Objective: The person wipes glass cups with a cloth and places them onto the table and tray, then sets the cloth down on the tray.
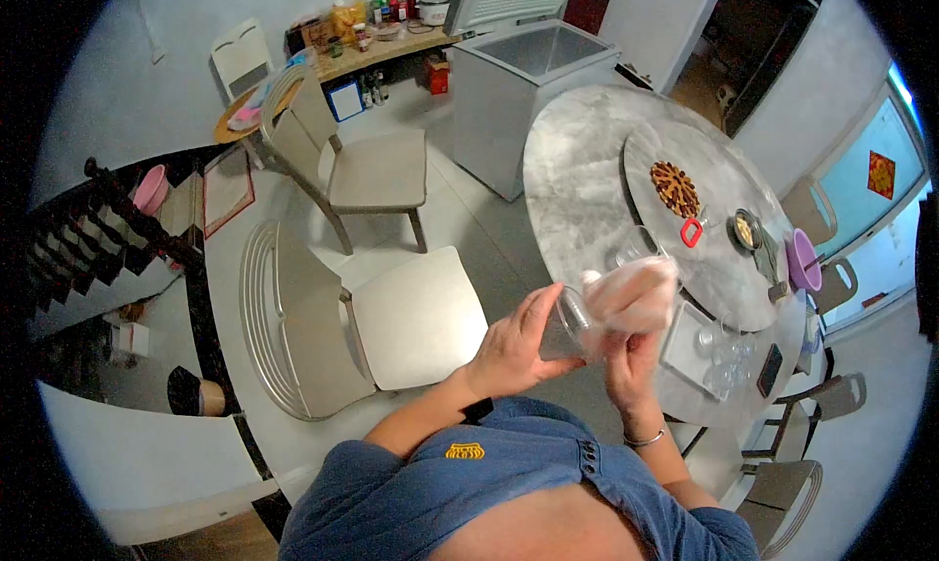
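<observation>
My left hand point(514, 348) is wrapped round a clear drinking glass point(567, 328), which is tilted on its side with one end toward my right hand. My right hand point(634, 367) grips a pale, crumpled cloth point(638, 292) that meets the glass's right end. Some of the right fingers are hidden behind the cloth. Whether the cloth reaches inside the glass I cannot tell. Just beyond, on the round marble table point(577, 140), stands another clear glass vessel point(636, 246). A white tray point(693, 351) with several small clear glasses point(724, 360) lies to the right.
A lazy Susan point(646, 160) holds a brown patterned trivet point(675, 189), a red-handled item point(692, 232) and a small bowl point(745, 230). A phone point(770, 370) lies near the table edge. Chairs point(416, 316) stand at left, an open chest freezer point(528, 72) behind.
</observation>
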